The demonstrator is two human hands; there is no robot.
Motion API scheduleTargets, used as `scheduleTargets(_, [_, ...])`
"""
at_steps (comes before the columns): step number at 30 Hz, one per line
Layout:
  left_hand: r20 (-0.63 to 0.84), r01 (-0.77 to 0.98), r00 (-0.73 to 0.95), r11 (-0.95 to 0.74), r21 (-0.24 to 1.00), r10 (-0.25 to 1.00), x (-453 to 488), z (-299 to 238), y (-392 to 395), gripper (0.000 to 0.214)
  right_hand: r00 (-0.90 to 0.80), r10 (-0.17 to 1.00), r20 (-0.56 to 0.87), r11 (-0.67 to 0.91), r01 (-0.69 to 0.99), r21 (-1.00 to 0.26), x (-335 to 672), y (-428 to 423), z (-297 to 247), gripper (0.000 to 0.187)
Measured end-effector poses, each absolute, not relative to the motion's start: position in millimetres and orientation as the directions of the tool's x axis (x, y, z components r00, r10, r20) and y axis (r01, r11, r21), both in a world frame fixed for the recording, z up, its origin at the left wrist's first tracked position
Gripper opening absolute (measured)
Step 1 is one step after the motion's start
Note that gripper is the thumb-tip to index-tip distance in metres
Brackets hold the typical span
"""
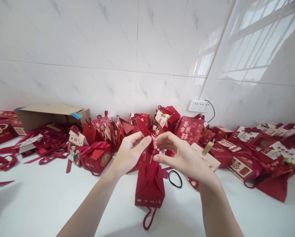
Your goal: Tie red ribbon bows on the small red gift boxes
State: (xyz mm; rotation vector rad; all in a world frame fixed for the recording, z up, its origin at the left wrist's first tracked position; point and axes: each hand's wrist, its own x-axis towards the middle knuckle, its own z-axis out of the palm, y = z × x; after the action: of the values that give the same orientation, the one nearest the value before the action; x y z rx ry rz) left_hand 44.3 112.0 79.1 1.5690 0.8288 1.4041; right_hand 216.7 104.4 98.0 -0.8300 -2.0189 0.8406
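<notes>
A small red gift box [150, 192] with gold lettering along its lower edge stands upright on the white table, right in front of me. From its front hangs a twisted red cord handle [149, 221]. Above the box top, my left hand [130, 149] pinches a red ribbon [144, 127] between thumb and fingers. My right hand [178, 153] meets it there, fingertips closed on the same ribbon. How the ribbon loops between the fingertips is partly hidden. A black elastic band [175, 179] lies on the table just below my right hand.
Many red and cream gift boxes [98, 158] line the table's back. At left, an open cardboard box [53, 109] lies on its side beside a heap of loose red ribbons [52, 141]. More boxes [243, 166] are piled at right. A socket strip [198, 106] sits on the tiled wall.
</notes>
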Motion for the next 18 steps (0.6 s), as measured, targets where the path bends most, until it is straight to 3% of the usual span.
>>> scheduleTargets(3, [0.478,-0.007,0.173,-0.484,0.875,0.861,42,82,110,0.026,-0.513,0.771,0.377,0.554,0.251,-0.793,213,108,95,0.021])
scheduleTargets(10, [0.461,0.036,0.192,-0.476,0.879,0.866,40,85,107,0.023,-0.441,0.802,0.404,0.586,0.442,-0.680,209,108,93,0.011])
scheduleTargets(14, [0.445,0.062,0.264,-0.476,0.877,0.856,40,83,109,0.022,-0.363,0.833,0.417,0.553,0.564,-0.613,206,108,94,0.018])
scheduleTargets(18, [0.441,0.063,0.265,-0.472,0.880,0.858,40,81,111,0.021,-0.343,0.838,0.424,0.545,0.570,-0.615,204,108,93,0.019])
